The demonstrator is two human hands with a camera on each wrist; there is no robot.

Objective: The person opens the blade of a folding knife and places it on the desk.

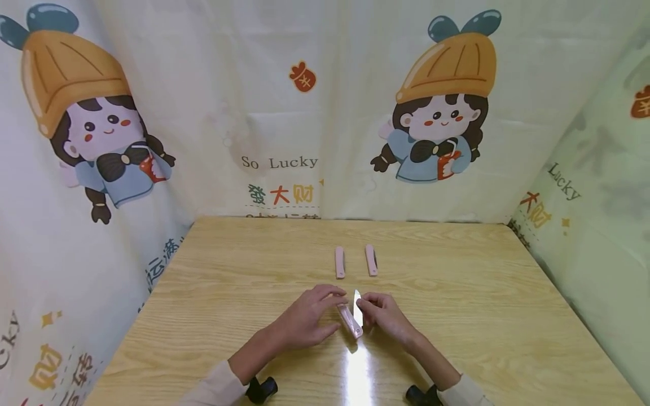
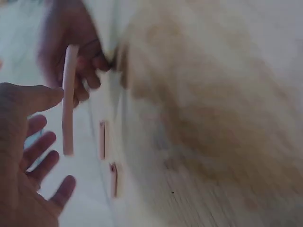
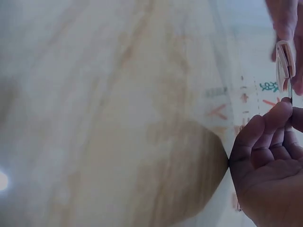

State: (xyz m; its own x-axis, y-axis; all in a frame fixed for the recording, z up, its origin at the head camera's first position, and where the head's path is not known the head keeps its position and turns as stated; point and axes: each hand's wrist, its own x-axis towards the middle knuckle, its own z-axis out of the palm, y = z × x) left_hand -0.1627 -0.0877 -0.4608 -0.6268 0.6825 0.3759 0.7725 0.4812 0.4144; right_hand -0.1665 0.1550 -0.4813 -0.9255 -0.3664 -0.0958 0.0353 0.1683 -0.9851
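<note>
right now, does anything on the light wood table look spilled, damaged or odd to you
Nothing looks spilled or damaged. One slim pink folding knife stands out: its shiny metal blade is partly open, pinched by the bare right hand, while two slim pink knives farther back look folded.

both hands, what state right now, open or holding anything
Left hand: open, loose beside the pink knife handle; whether it touches, cannot tell.
Right hand: closed, pinching the knife blade.

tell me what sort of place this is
Probably an indoor tabletop workspace: a wood-grain table, cartoon-printed curtains behind and beside it, and two pink folding knives lying on it.
</note>
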